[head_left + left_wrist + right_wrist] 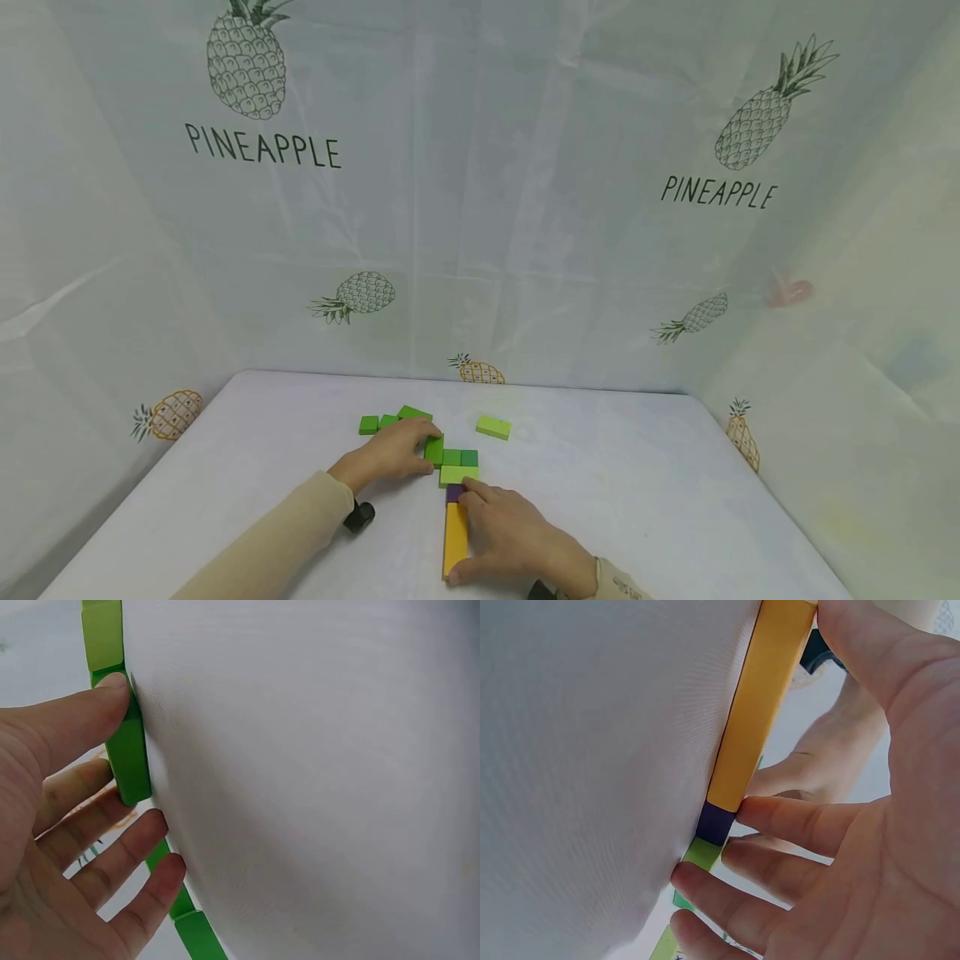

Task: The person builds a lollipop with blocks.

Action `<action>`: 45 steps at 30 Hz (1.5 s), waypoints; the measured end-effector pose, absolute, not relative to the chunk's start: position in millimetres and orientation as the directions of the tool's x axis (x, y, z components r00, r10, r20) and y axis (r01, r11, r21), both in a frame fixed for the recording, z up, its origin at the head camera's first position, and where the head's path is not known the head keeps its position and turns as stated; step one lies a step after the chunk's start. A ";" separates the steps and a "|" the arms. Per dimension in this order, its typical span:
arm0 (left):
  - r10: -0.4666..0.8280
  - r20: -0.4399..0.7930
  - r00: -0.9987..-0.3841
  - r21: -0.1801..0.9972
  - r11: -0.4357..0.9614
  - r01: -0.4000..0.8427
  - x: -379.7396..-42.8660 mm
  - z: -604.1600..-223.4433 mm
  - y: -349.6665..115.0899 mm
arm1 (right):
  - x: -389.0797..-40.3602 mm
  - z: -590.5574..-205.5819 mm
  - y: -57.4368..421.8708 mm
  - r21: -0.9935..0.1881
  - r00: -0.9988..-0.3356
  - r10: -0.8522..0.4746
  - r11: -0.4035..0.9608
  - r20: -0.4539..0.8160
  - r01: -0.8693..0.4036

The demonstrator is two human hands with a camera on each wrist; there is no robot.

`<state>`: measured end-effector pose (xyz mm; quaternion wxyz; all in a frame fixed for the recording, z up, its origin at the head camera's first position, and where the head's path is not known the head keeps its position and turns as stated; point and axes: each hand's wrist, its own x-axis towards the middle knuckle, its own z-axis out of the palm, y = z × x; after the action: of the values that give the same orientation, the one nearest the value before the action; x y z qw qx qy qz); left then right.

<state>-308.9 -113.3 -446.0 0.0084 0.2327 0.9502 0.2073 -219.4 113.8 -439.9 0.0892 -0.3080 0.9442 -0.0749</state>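
Note:
Flat coloured blocks lie joined in a line on the white table. My left hand [393,452] pinches an upright-lying green block [434,451], thumb at its near end and fingers at the far end. In the left wrist view its ring and little fingers stay spread. Two small green blocks [461,458] sit to the right, above a light green block [453,476]. Below that come a dark purple block [453,493] and a long yellow block [455,533]. My right hand [510,529] rests along their right side, thumb against the yellow block's near end, extended fingertips touching the purple and light green blocks [702,853].
Several green blocks [368,425] lie beyond my left hand, partly covered by it. A separate light green block [493,427] lies farther back. White curtains [495,208] printed with pineapples hang behind the table [622,475] and at its sides.

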 end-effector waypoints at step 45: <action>0.451 0.094 -0.888 0.393 0.803 0.449 -311.5 -450.7 -115.4 | -330.5 -430.0 154.0 -0.208 -0.810 -0.549 0.784 0.206 -0.584</action>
<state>-311.5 -115.4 -450.7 0.0021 0.2370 0.9493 0.2063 -330.5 154.0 -430.0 -0.0671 -0.3007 0.9421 -0.1320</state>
